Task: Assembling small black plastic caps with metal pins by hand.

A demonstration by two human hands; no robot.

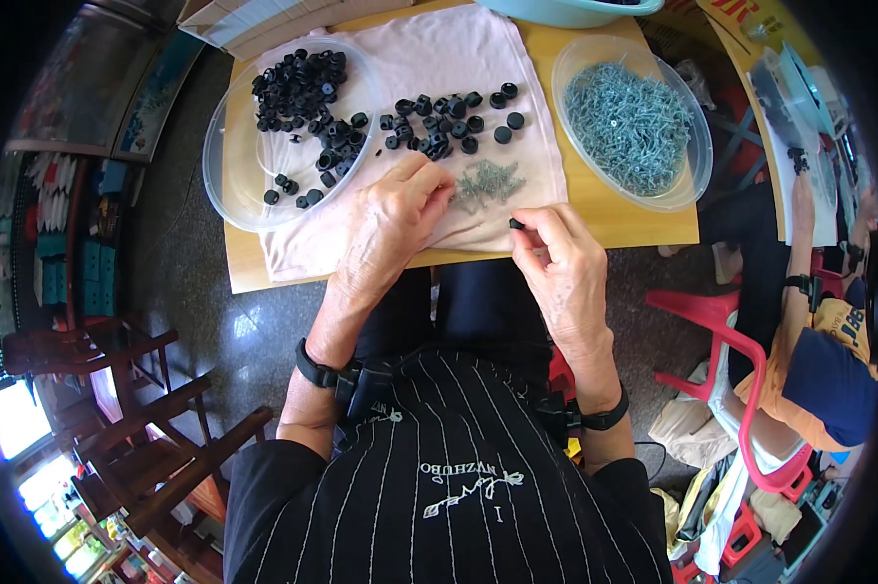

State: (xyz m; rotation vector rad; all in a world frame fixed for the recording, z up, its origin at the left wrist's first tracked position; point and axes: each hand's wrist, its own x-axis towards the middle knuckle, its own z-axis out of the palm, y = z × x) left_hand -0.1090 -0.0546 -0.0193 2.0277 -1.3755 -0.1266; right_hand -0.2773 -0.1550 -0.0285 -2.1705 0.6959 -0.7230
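Observation:
Between the thumb and fingertips of my right hand (567, 273) is a small black plastic piece (516, 224), held just above the cloth's near edge. My left hand (397, 209) is closed in a pinch at the left side of a small heap of screws (488, 183); whatever its fingertips hold is hidden. Beyond the hands, several loose black plastic caps (441, 122) lie scattered on the pale pink cloth (429, 49). Left of them, a shallow clear tub (227, 190) contains many smaller black pieces and some larger caps.
On the right of the wooden table (643, 229), a clear round tub (697, 180) is full of silvery screws. A cardboard box (254, 21) and a pale blue basin (556, 12) stand at the far edge. Another person (809, 370) sits to the right, near a red plastic chair (721, 341).

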